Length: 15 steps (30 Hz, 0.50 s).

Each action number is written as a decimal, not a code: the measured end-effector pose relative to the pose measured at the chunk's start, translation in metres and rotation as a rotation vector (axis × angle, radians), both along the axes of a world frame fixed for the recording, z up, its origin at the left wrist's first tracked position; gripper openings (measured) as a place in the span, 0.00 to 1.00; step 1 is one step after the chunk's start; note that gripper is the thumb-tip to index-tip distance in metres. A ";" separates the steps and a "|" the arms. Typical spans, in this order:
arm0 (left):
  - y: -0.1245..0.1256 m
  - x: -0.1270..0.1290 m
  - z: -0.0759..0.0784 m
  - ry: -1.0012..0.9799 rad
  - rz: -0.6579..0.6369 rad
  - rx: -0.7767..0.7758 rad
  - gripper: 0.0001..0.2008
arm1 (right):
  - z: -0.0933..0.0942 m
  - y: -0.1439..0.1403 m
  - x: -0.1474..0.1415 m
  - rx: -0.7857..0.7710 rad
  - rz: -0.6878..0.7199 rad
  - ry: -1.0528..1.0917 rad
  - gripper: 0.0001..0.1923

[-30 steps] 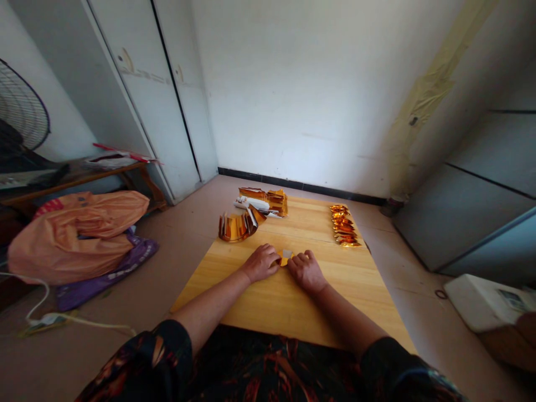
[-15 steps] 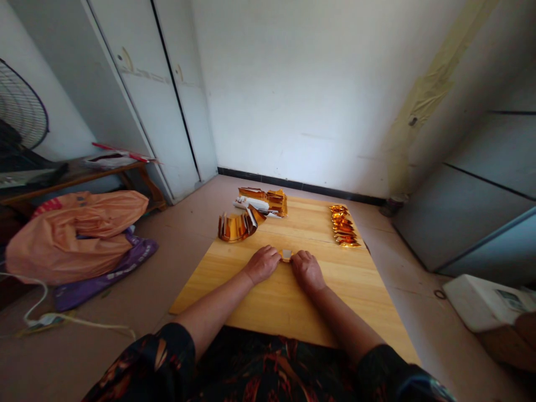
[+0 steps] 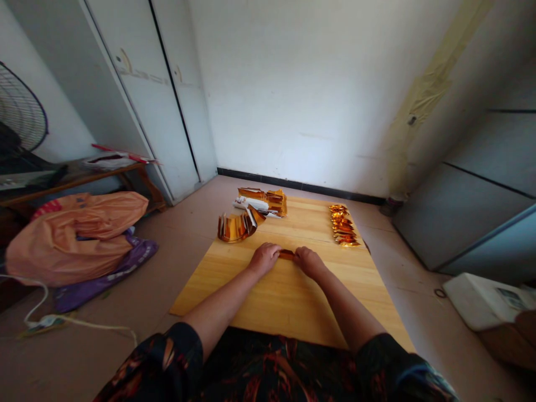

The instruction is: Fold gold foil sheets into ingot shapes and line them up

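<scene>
Between my two hands, over the middle of the wooden board (image 3: pixel 268 304), is a small folded piece of gold foil paper (image 3: pixel 287 254). My left hand (image 3: pixel 265 259) pinches its left end with closed fingers. At the other end my right hand (image 3: pixel 309 262) grips it the same way. Beyond my left hand a curved stack of gold foil sheets (image 3: pixel 234 228) stands on edge. Farther back lies another bundle of gold foil sheets (image 3: pixel 277 200) with white paper. A row of folded gold foil pieces (image 3: pixel 344 226) lies at the board's far right. My fingertips are partly hidden.
A grey cabinet (image 3: pixel 142 100) and a fan (image 3: pixel 20 109) stand to the left. Orange and purple bags (image 3: pixel 84 234) lie on the floor by a white cable (image 3: pixel 100 325). At the right are a grey appliance (image 3: pixel 473 184) and a white box (image 3: pixel 481 298).
The foil paper between my hands showed a pale face before; now a narrow, dark gold strip shows. My hands have moved slightly apart, the right one a little up and to the right.
</scene>
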State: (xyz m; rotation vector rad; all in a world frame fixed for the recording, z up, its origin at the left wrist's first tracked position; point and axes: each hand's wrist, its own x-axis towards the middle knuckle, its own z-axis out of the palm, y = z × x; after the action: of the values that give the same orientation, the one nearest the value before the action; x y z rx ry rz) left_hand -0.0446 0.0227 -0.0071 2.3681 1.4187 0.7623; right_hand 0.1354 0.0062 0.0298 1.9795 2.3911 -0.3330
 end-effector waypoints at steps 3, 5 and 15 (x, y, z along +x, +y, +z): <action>0.001 0.003 0.003 -0.001 0.051 -0.057 0.09 | 0.002 0.004 0.001 -0.025 -0.032 0.022 0.13; 0.001 0.003 0.005 0.000 0.086 -0.086 0.09 | 0.003 0.005 0.000 -0.029 -0.059 0.038 0.12; -0.002 0.009 0.014 0.100 0.176 -0.125 0.07 | 0.010 0.009 -0.007 -0.039 -0.155 0.039 0.12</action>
State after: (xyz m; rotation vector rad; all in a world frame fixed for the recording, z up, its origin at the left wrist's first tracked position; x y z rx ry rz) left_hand -0.0358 0.0204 0.0067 2.2370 1.6817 0.5842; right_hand 0.1287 0.0151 0.0399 2.1656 2.2392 -0.4217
